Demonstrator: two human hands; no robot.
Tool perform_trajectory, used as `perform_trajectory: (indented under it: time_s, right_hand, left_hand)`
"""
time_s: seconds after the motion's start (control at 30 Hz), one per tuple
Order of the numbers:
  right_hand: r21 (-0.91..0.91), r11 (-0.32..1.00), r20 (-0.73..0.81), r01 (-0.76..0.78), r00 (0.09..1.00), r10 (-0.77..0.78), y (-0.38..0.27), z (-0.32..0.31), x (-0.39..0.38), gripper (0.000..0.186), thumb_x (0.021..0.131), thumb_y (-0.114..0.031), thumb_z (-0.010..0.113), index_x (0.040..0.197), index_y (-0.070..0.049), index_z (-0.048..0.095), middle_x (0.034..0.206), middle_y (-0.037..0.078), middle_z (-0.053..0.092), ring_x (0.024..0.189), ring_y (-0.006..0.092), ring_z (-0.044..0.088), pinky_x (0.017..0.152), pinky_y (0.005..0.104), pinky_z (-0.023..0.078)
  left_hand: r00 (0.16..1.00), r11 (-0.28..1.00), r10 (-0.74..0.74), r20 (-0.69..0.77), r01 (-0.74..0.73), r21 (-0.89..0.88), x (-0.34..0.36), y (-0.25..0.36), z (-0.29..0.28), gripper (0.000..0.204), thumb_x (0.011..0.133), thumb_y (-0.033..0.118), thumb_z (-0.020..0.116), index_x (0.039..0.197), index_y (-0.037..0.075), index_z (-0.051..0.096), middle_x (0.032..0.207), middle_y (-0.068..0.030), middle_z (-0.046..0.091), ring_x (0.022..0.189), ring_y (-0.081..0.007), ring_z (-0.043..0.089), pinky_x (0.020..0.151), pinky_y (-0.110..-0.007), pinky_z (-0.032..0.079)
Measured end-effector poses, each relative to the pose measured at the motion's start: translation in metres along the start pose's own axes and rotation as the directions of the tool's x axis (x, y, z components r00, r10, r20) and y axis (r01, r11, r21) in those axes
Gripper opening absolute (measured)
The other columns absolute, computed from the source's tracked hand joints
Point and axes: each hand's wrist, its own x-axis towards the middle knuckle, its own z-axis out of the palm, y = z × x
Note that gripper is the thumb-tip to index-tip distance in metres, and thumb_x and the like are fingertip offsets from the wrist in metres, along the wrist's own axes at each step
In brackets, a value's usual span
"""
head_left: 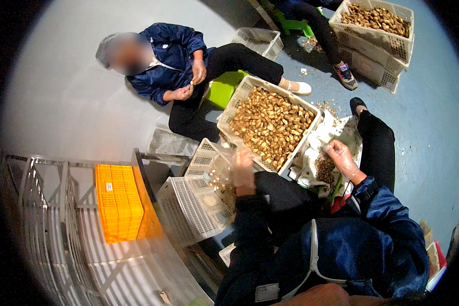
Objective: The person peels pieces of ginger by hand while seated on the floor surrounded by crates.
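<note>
A white plastic crate (pixel 224 120) in front of me is full of small brown-and-golden rounded pieces (pixel 273 122), whose kind I cannot make out for sure. My left hand (pixel 243 171) is over the crate's near left corner, smeared by motion, its fingers unclear. To the crate's right, my right hand (pixel 343 160), in a thin clear glove, has its fingers pinched together; whatever they hold is hidden. Under it a white patterned cloth (pixel 316 145) lies across my lap with a heap of brown scraps (pixel 325 171) on it.
Left of my left hand, white baskets (pixel 181 209) contain a few pale pieces. An orange crate (pixel 118 204) stands by metal racks (pixel 51 219). Across from me, a seated co-worker (pixel 168 66) holds a small piece in gloved hands. Stacked filled crates (pixel 375 46) stand far right near another person's legs.
</note>
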Motion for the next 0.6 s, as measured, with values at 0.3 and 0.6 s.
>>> perform_trajectory:
  time_s: [0.3, 0.6]
  right_hand:
    - [-0.438, 0.703, 0.097, 0.561, 0.807, -0.583, -0.097, 0.072, -0.015, 0.007, 0.086, -0.007, 0.065, 0.092, -0.004, 0.062, 0.102, 0.010, 0.066, 0.098, 0.0291, 0.061, 0.089, 0.0395, 0.048]
    - [-0.582, 0.356, 0.414, 0.731, 0.643, -0.644, -0.074, 0.086, -0.018, 0.024, 0.079, -0.012, 0.070, 0.101, -0.009, 0.060, 0.107, 0.010, 0.064, 0.090, 0.0306, 0.066, 0.073, 0.0385, 0.056]
  left_hand:
    - [0.804, 0.684, -0.086, 0.589, -0.382, 0.622, 0.010, 0.215, 0.057, 0.038, 0.095, 0.038, 0.050, 0.120, 0.012, 0.061, 0.129, -0.0077, 0.058, 0.122, -0.0261, 0.053, 0.107, -0.038, 0.038]
    - [0.783, 0.771, -0.033, 0.622, -0.376, 0.515, -0.012, 0.236, 0.071, 0.036, 0.095, 0.037, 0.049, 0.116, 0.013, 0.065, 0.127, -0.0063, 0.061, 0.119, -0.0248, 0.055, 0.107, -0.036, 0.039]
